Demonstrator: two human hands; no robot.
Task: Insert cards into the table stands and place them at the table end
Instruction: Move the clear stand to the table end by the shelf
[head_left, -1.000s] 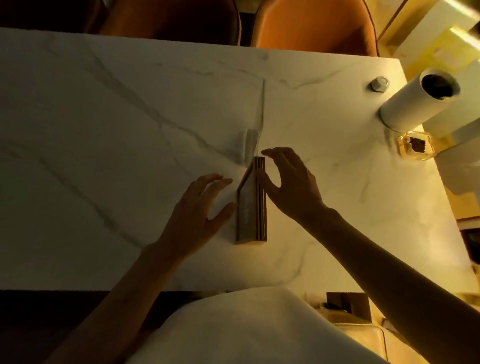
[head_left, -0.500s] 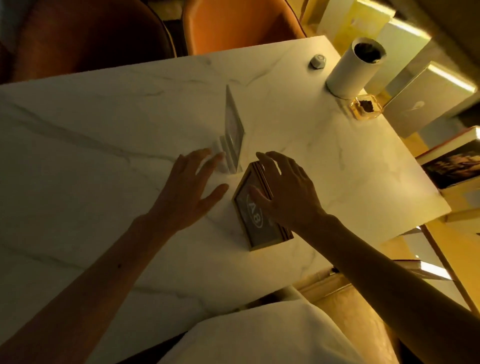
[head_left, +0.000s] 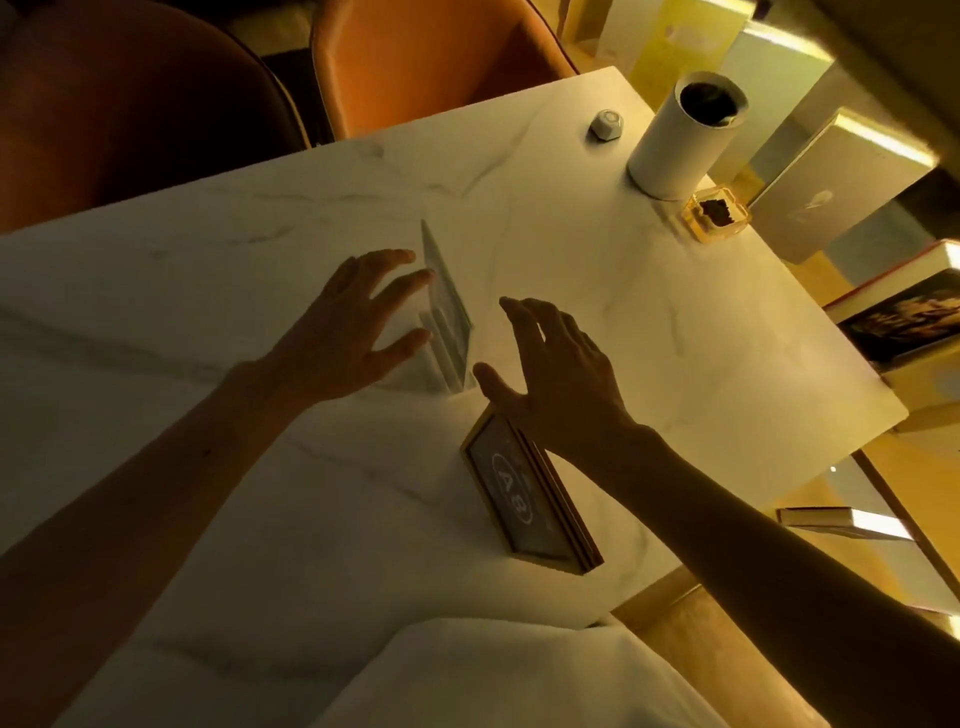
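A clear acrylic table stand (head_left: 451, 322) stands upright on the white marble table (head_left: 208, 322), near its middle. My left hand (head_left: 353, 322) is open just left of it, fingertips close to its face. To the stand's right, my right hand (head_left: 550, 379) hovers with its fingers spread and holds nothing. Below that hand stands a gold-framed stand (head_left: 527, 493) with a dark card marked "A8" in it, tilted on the table; the hand's heel covers its upper corner.
At the table's far right corner are a white cylinder (head_left: 680, 140), a small white hexagonal object (head_left: 606, 124) and a small amber glass dish (head_left: 717, 215). Two orange chairs (head_left: 431, 57) stand behind the table. Boxes and books (head_left: 904, 317) lie beyond the right edge.
Both hands have left the gold-framed A8 stand and moved up to either side of the clear acrylic stand. The camera has swung, so the table now looks turned.
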